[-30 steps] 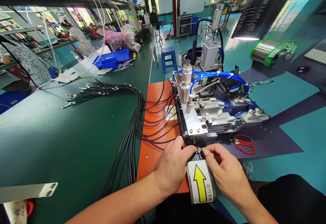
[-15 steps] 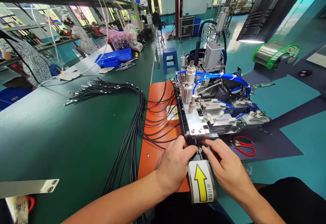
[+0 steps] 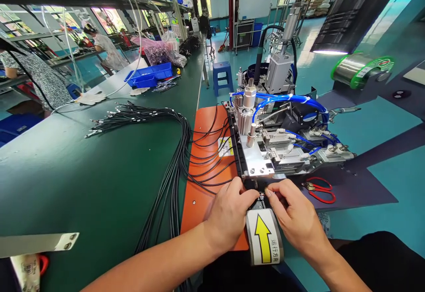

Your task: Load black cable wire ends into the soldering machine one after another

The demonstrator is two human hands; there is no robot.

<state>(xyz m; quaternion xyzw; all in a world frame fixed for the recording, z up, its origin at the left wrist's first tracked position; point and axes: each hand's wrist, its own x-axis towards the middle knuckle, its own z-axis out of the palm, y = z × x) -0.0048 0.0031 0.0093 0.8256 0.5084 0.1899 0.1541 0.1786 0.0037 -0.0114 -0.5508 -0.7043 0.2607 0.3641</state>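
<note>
At the near end of the metal machine (image 3: 257, 150), my left hand (image 3: 229, 212) is closed in a pinch on the end of a black cable (image 3: 207, 190), most of which the hand hides. Just across from it, my right hand (image 3: 292, 214) has thumb and forefinger pressed together at the thin wire ends sticking out of that cable. These are tiny and mostly covered by the fingertips. Below both hands is a curved plate (image 3: 264, 239) with a yellow arrow. More black cables (image 3: 181, 150) run from the machine's left edge over an orange board (image 3: 195, 212).
Red-handled scissors (image 3: 320, 190) lie right of my right hand. A solder spool (image 3: 361, 70) and a black lamp (image 3: 355, 15) stand at the upper right. Blue trays (image 3: 149, 75) sit farther back on the green table (image 3: 99, 181). Two people are at the far left.
My right forefinger, earlier stretched out toward the machine, is now drawn back and curled against the thumb. My left hand keeps nearly the same place and pinch.
</note>
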